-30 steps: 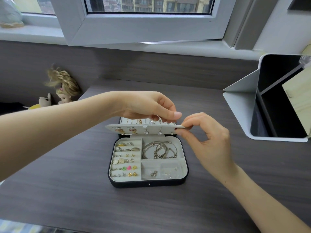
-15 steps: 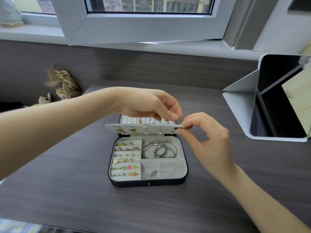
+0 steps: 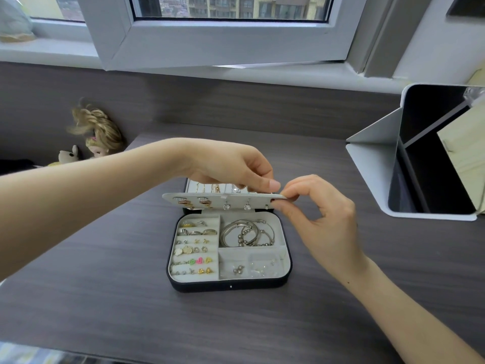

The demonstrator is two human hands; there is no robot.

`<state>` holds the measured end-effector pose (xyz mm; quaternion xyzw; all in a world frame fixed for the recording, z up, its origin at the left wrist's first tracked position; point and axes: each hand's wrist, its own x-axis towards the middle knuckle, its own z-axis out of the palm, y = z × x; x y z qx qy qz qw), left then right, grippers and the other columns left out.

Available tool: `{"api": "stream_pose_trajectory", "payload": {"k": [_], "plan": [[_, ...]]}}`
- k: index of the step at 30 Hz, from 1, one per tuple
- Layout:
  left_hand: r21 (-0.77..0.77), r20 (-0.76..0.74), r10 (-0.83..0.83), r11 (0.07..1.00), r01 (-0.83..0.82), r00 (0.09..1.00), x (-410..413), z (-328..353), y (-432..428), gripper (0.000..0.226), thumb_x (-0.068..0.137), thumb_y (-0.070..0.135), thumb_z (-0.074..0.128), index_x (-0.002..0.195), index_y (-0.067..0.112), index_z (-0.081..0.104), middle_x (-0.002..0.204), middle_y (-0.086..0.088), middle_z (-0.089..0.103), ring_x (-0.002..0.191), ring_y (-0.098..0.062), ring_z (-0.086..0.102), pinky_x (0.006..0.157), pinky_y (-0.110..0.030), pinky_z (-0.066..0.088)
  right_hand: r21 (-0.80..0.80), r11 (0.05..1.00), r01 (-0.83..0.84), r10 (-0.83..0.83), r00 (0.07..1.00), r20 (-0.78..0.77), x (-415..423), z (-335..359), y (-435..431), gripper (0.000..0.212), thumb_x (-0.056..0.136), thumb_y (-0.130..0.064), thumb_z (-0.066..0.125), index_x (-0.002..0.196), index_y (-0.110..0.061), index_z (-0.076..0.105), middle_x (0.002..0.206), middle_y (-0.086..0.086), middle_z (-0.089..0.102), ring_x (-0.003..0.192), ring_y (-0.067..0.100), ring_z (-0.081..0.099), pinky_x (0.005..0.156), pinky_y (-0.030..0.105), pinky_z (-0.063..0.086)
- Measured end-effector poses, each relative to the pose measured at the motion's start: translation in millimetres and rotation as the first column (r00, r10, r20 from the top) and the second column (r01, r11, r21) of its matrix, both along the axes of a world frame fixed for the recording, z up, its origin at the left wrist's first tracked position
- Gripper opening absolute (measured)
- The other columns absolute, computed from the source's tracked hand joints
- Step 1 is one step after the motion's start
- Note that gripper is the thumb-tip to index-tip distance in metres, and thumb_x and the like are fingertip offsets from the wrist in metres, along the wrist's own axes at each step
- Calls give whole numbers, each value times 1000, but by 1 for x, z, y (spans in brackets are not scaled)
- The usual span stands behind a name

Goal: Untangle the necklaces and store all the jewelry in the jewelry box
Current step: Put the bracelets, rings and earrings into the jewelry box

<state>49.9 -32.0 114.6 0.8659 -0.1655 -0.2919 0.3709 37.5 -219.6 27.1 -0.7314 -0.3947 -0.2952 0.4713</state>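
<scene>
A dark jewelry box lies open on the grey wood desk. Its pale tray holds rings and stud earrings at the left, silver bangles at the upper right and small loose pieces at the lower right. A pale earring flap with dangling earrings is held level above the tray. My right hand pinches the flap's right end. My left hand reaches over the flap, fingertips down at the necklaces hung in the lid behind it. What the left fingers hold is hidden.
A white organiser with dark compartments stands at the right, close to my right hand. A doll's head and a small plush toy sit at the far left. An open window sash overhangs the back of the desk.
My left hand lifted slightly, then lowered its fingertips back behind the flap. My right hand and the flap have stayed in place.
</scene>
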Motion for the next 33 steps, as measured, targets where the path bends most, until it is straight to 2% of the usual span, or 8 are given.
{"api": "stream_pose_trajectory", "payload": {"k": [7, 12, 14, 17, 22, 25, 28, 33], "plan": [[-29, 26, -50, 998, 51, 998, 0, 1, -1, 15, 94, 16, 54, 90, 7, 65, 78, 5, 63, 73, -6, 57, 71, -15, 46, -2, 1000, 4, -4, 1000, 10, -1, 1, 0, 11, 79, -9, 71, 78, 0, 65, 79, 4, 64, 77, 12, 59, 75, 19, 48], [-11, 100, -2, 1000, 3, 995, -7, 8, 1, 33, 90, 42, 51, 106, 16, 64, 95, 2, 66, 86, -8, 59, 86, -25, 48, 2, 1000, 21, -21, 1000, -1, -2, 2, 1, 12, 78, -8, 72, 78, 0, 63, 79, 5, 63, 75, 13, 57, 74, 18, 47], [-51, 124, 6, 999, 0, 992, -14, 7, 7, 34, 86, 48, 60, 107, 21, 63, 98, 4, 66, 91, -11, 60, 88, -29, 49, 10, 999, 32, -32, 999, -23, -2, 3, 2, 12, 79, -10, 70, 79, 0, 63, 78, 5, 63, 74, 14, 56, 73, 20, 47], [17, 295, -36, 999, 33, 955, -24, 1, 12, 27, 77, 36, 75, 101, 32, 63, 94, 11, 66, 87, -7, 62, 81, -29, 51, -19, 998, 56, -57, 996, -68, -3, 4, 3, 13, 80, -13, 72, 81, -3, 64, 78, 2, 62, 74, 12, 55, 71, 21, 46], [73, 529, 24, 995, -74, 848, -25, -3, 9, 21, 84, 27, 69, 104, 31, 64, 88, 16, 66, 84, -3, 60, 77, -25, 49, -33, 993, 116, -120, 967, -225, 4, 17, -23, 17, 85, -23, 66, 94, -8, 65, 84, 0, 63, 78, 11, 57, 76, 14, 43], [142, 573, 34, 980, -139, 819, -17, 2, 10, 21, 87, 31, 65, 108, 31, 64, 92, 18, 66, 86, 3, 59, 76, -18, 48, -350, 884, 310, -405, 882, -242, 22, 18, -62, 9, 88, -13, 64, 92, -10, 71, 88, 2, 66, 80, 13, 58, 73, 13, 39], [157, 586, 51, 972, -175, 809, -5, 5, 10, 23, 89, 30, 63, 111, 26, 65, 91, 19, 66, 86, 5, 60, 73, -13, 46, -679, 677, 285, -563, 794, -229, 29, 2, -83, 16, 89, -22, 62, 91, -10, 73, 93, 6, 66, 91, 23, 58, 79, 28, 39], [73, 553, 117, 979, -188, 825, 6, 5, 13, 22, 85, 29, 68, 107, 28, 66, 93, 16, 67, 83, 3, 62, 78, -19, 50, -777, 554, 299, -627, 764, -153, 27, -15, -76, 21, 91, -27, 59, 93, -9, 71, 96, 7, 61, 96, 26, 53, 83, 33, 39]]}}
